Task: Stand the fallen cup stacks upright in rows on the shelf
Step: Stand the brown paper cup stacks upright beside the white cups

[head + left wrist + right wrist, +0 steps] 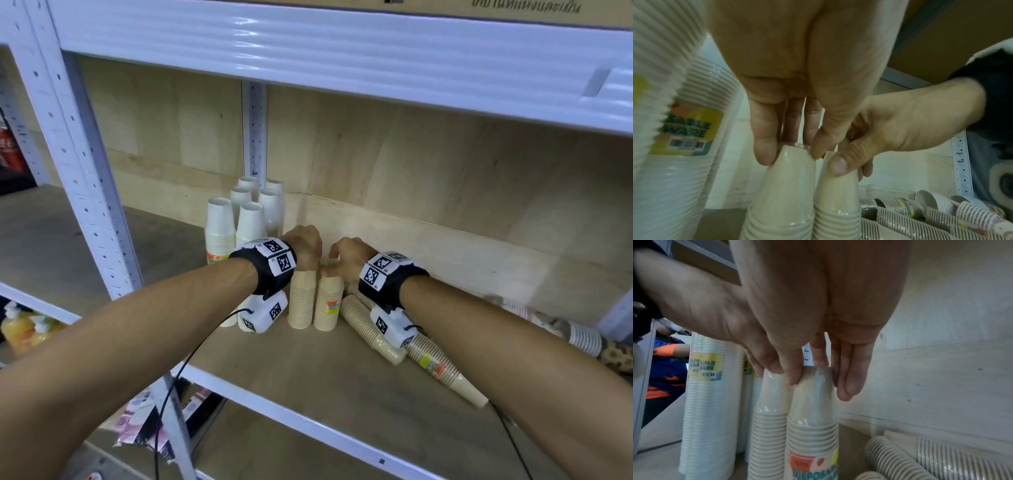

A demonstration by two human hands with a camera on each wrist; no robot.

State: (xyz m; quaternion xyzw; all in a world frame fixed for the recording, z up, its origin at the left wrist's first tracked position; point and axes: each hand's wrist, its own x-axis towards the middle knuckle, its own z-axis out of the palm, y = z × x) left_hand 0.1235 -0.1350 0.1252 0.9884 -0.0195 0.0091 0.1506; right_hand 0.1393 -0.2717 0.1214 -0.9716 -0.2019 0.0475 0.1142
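Observation:
Two beige wrapped cup stacks stand upright side by side near the shelf's front. My left hand [305, 248] [791, 152] pinches the top of the left beige stack [301, 303] [781, 186] between thumb and fingers. My right hand [342, 258] [818, 379] grips the top of the right beige stack [329, 303] [813, 410] in the same way. Several fallen beige and ribbed stacks [373, 330] [894, 456] lie on the shelf board just right of them, under my right wrist.
Several white cup stacks [221, 226] [711, 402] stand upright behind and to the left. A fallen striped stack [584, 339] lies at the far right. A white upright post [85, 178] stands on the left, and the shelf's front rail [308, 421] runs below.

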